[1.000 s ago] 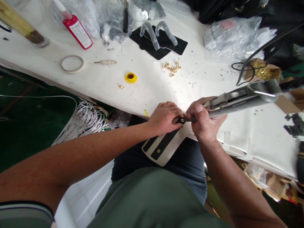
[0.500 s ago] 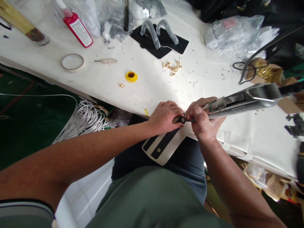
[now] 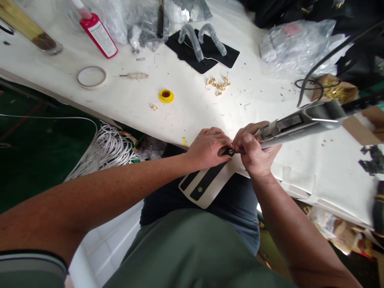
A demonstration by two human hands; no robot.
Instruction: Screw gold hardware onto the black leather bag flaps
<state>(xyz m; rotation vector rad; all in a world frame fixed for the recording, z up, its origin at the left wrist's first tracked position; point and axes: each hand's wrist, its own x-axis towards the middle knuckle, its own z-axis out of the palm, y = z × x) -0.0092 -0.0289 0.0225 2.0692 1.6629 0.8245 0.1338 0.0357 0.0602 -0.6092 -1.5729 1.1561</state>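
Observation:
My right hand (image 3: 259,154) is wrapped round the front end of a grey electric screwdriver (image 3: 300,123), which lies slanted with its cord end to the right. Its tip meets a metal fastener on a black strap (image 3: 200,189) at the table's front edge. My left hand (image 3: 210,149) presses the strap and the beige panel (image 3: 213,192) under it, fingers closed near the fastener. The panel's lower end reaches over my lap, with a second round fastener showing on the strap. Fingers of both hands hide the exact contact point.
On the white table (image 3: 126,104) lie gold hardware pieces (image 3: 219,85), a yellow cap (image 3: 166,95), a tape roll (image 3: 91,77), an awl (image 3: 135,75) and a red bottle (image 3: 100,36). Behind are black panels with wrapped handles (image 3: 207,64). A box of gold parts (image 3: 334,92) stands right.
The screwdriver's rear end has shifted slightly left and down, and its cord has moved with it. Both hands stay at the same spot on the strap.

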